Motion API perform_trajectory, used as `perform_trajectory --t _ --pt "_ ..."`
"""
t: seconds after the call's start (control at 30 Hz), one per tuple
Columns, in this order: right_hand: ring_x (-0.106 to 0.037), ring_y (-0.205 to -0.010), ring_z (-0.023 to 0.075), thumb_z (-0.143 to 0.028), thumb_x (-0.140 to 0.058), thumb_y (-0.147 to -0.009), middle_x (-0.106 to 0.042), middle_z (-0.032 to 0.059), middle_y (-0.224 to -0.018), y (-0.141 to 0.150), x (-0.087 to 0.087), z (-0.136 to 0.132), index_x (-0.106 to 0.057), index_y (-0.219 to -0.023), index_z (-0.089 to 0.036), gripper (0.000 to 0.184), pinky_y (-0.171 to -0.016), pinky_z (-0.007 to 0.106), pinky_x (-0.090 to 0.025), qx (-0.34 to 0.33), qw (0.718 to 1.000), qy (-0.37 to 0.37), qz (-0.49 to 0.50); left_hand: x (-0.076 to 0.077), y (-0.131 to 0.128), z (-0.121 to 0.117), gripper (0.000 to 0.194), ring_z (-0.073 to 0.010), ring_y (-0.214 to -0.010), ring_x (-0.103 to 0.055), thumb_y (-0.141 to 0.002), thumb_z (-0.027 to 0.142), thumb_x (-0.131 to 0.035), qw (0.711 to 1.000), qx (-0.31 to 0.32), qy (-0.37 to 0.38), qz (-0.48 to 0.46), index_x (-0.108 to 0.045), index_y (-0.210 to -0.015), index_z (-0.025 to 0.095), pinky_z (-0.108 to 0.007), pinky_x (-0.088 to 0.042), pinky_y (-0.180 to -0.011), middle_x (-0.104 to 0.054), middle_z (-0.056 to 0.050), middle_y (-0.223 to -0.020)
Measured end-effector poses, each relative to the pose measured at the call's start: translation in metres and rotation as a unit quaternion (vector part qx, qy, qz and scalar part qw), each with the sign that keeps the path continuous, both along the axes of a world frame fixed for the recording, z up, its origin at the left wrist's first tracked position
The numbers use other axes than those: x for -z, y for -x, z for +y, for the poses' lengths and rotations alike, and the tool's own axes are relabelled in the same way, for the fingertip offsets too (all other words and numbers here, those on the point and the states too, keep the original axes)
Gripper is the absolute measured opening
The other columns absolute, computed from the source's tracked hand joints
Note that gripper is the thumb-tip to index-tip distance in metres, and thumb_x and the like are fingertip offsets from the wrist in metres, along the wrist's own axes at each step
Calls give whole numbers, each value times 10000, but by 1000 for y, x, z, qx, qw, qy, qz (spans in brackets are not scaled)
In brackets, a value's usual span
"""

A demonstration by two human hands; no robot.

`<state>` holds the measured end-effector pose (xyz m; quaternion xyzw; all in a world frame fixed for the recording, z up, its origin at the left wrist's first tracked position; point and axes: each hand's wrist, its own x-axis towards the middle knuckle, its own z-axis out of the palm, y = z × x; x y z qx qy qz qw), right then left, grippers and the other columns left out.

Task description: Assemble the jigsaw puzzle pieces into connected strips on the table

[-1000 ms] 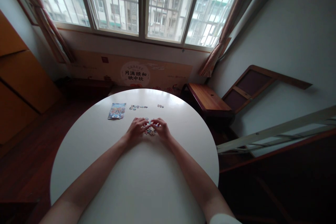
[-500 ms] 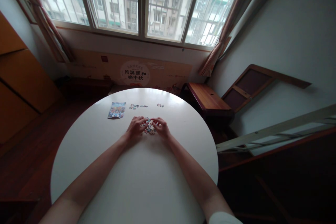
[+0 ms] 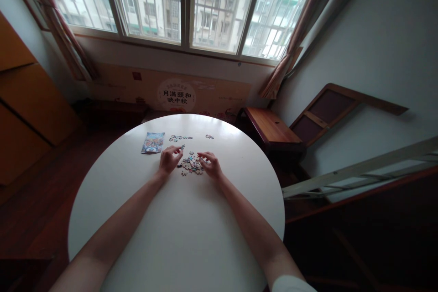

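Observation:
My left hand (image 3: 169, 159) is closed in a pinch on a jigsaw puzzle piece (image 3: 182, 147), held just over the left side of a loose pile of puzzle pieces (image 3: 192, 164). On the pile's right edge rests my right hand (image 3: 211, 165), its thumb and fingers apart and bent, with nothing visible between them. Behind the pile lie a joined strip of puzzle pieces (image 3: 175, 138) and a smaller cluster of pieces (image 3: 209, 136). A colourful picture sheet or packet (image 3: 153, 142) lies flat to the left of my left hand.
Everything lies on a round white table (image 3: 191, 228). Beyond its far edge are a printed panel (image 3: 212, 96) and barred windows. A wooden bench (image 3: 273, 125) stands at the back right, and an orange cabinet (image 3: 34, 114) at the left.
My left hand has moved left and away from the pile with a puzzle piece in its fingertips, uncovering more of the loose pieces. The right hand has hardly moved.

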<state>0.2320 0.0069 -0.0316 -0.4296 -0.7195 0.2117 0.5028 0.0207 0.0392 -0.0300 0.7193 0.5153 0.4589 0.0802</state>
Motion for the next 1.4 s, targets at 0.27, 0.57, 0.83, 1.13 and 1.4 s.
perform_trajectory --t 0.27,0.57,0.83,1.13,1.4 --pt "-591 -879 177 -206 -587 -821 -680 63 -913 0 -2 -1 -717 -971 -211 199 -764 309 -488 1 1000 11 4 1 17 4 189 -284 -959 -564 -814 316 -574 979 -105 101 145 -715 -895 219 -409 -390 -824 -685 -74 -962" --pt "-595 -886 178 -208 -583 -826 -669 59 -900 -1 -1 0 -721 -949 -215 185 -798 319 -487 7 1000 18 -6 -2 12 -4 338 -275 -1011 -527 -832 147 -458 975 -98 60 189 -652 -1096 226 -434 -347 -860 -633 -91 -1072" --pt "-597 -854 173 -208 -581 -819 -657 63 -877 0 1 1 -727 -921 -192 178 -773 311 -493 6 1000 17 -3 -5 4 -13 219 -287 -1052 -475 -865 290 -492 974 -52 42 217 -688 -951 245 -497 -276 -951 -634 -76 -1079" --pt "-599 -841 155 -229 -580 -818 -648 58 -897 1 0 0 -723 -951 -205 197 -653 248 -497 2 999 39 1 -1 4 0 379 -333 -1129 -413 -902 531 -401 968 -29 108 226 -624 -1117 313 -546 -266 -942 -549 -72 -1275" --pt "-599 -821 150 -224 -577 -819 -649 56 -897 1 -2 -1 -724 -955 -212 200 -642 246 -495 1 999 38 5 -9 -2 17 421 -345 -1085 -430 -887 592 -362 960 -20 176 216 -630 -1081 331 -535 -302 -875 -527 -76 -1291"
